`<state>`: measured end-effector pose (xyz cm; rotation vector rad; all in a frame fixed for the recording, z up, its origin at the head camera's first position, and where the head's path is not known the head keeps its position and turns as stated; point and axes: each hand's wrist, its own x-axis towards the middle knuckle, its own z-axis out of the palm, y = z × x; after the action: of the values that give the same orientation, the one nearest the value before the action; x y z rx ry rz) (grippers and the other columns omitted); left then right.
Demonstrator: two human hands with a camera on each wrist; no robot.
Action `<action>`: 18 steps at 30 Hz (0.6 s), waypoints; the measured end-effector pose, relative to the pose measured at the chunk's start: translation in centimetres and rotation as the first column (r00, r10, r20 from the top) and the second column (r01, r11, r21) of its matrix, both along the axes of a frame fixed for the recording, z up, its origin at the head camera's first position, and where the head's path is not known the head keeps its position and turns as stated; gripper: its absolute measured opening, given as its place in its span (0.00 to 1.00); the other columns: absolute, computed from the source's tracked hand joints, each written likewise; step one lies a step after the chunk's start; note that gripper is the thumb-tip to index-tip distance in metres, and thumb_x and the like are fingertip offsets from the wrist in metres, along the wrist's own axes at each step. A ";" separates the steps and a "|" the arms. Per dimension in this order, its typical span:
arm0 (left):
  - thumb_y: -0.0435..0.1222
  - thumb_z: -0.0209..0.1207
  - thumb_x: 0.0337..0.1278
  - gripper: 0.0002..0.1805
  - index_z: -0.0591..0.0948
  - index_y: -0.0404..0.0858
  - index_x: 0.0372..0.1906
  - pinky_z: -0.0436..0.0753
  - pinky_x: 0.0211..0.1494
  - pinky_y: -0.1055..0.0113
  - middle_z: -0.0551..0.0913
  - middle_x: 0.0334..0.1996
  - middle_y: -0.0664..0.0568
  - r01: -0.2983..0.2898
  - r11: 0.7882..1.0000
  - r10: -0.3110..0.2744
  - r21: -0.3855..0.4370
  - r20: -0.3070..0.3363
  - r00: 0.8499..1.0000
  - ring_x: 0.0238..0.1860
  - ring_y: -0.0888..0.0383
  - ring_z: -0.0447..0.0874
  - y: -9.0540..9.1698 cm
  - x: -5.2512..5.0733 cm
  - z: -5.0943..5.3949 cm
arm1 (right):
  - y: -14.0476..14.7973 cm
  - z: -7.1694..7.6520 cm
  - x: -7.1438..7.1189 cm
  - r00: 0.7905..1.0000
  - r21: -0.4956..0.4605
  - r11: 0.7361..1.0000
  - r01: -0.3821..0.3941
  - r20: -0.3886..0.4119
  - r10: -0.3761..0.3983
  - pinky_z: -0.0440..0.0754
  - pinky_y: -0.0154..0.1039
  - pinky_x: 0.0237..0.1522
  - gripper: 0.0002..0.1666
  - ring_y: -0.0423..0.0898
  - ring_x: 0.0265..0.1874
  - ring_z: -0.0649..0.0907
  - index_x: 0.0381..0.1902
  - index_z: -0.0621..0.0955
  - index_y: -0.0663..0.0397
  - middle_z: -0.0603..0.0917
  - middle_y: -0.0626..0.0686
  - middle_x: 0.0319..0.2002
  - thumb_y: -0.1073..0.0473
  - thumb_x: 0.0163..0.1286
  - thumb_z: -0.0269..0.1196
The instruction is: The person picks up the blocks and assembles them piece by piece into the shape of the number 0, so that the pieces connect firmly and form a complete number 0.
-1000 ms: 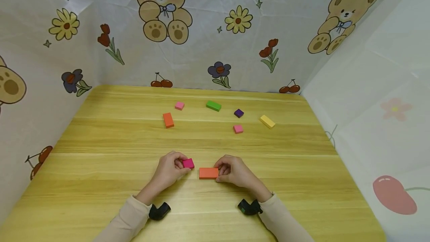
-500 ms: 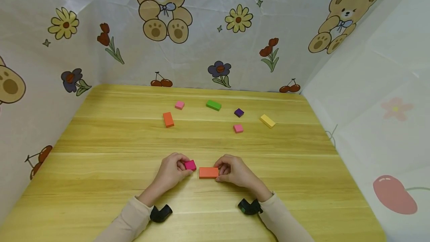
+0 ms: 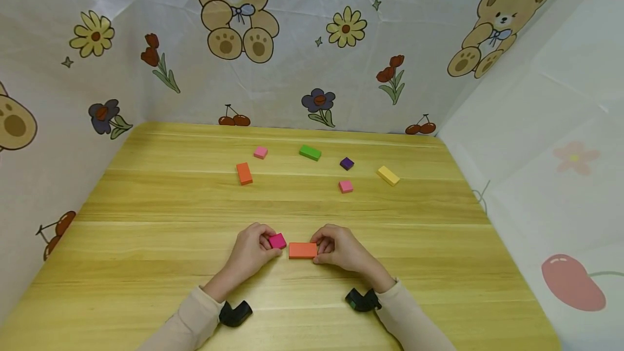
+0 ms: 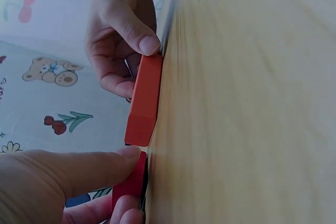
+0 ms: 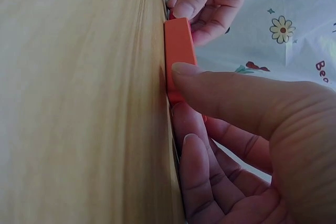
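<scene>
Between thumb and fingers, my left hand (image 3: 251, 249) pinches a small magenta block (image 3: 278, 241) just above or on the table; its tilt is slight. My right hand (image 3: 341, 248) grips the right end of an orange rectangular block (image 3: 303, 251), which lies flat on the table. A narrow gap separates the two blocks in the head view. In the left wrist view the orange block (image 4: 144, 100) points its near end toward the magenta block (image 4: 129, 182). The right wrist view shows my right thumb on the side of the orange block (image 5: 180, 51).
Farther back on the wooden table (image 3: 170, 205) lie a second orange block (image 3: 244, 174), two pink blocks (image 3: 260, 153), a green block (image 3: 310, 153), a purple block (image 3: 346, 163) and a yellow block (image 3: 388, 176). A patterned cloth (image 3: 292, 69) hangs behind the table.
My left hand has moved slightly right and toward the near edge with the magenta block, narrowing the gap to the orange block. My right hand and the orange block have stayed in place.
</scene>
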<state>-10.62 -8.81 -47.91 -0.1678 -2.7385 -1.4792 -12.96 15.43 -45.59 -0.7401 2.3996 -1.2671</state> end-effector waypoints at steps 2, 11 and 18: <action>0.27 0.77 0.35 0.17 0.83 0.32 0.35 0.77 0.28 0.75 0.78 0.29 0.51 -0.002 1.000 0.001 -0.017 -0.009 1.000 0.24 0.65 0.75 0.1 0.0 -0.1 | 0.1 -0.4 -0.1 1.000 -0.001 1.000 0.000 -0.005 0.000 0.83 0.32 0.33 0.17 0.51 0.32 0.83 0.43 0.82 0.67 0.81 0.62 0.35 0.71 0.54 0.73; 0.31 0.79 0.32 0.21 0.83 0.34 0.36 0.74 0.28 0.74 0.78 0.28 0.53 0.019 0.997 -0.023 -0.076 -0.052 0.998 0.24 0.65 0.73 0.2 0.2 -0.2 | 0.6 -1.2 -0.5 1.000 -0.015 1.000 -0.013 -0.003 0.013 0.83 0.31 0.33 0.17 0.39 0.30 0.81 0.42 0.83 0.59 0.80 0.54 0.34 0.65 0.54 0.74; 0.30 0.79 0.31 0.25 0.84 0.32 0.42 0.73 0.29 0.74 0.78 0.28 0.53 0.026 0.996 -0.031 -0.088 -0.053 0.998 0.24 0.65 0.73 0.1 0.3 -0.2 | 0.6 -1.2 -0.5 1.000 0.004 1.000 -0.008 -0.005 0.008 0.83 0.31 0.33 0.17 0.37 0.30 0.80 0.42 0.83 0.59 0.80 0.53 0.34 0.67 0.54 0.74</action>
<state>-10.29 -8.67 -48.16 -0.2466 -2.7700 -1.3413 -13.44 16.04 -46.76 -0.7517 2.4001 -1.2586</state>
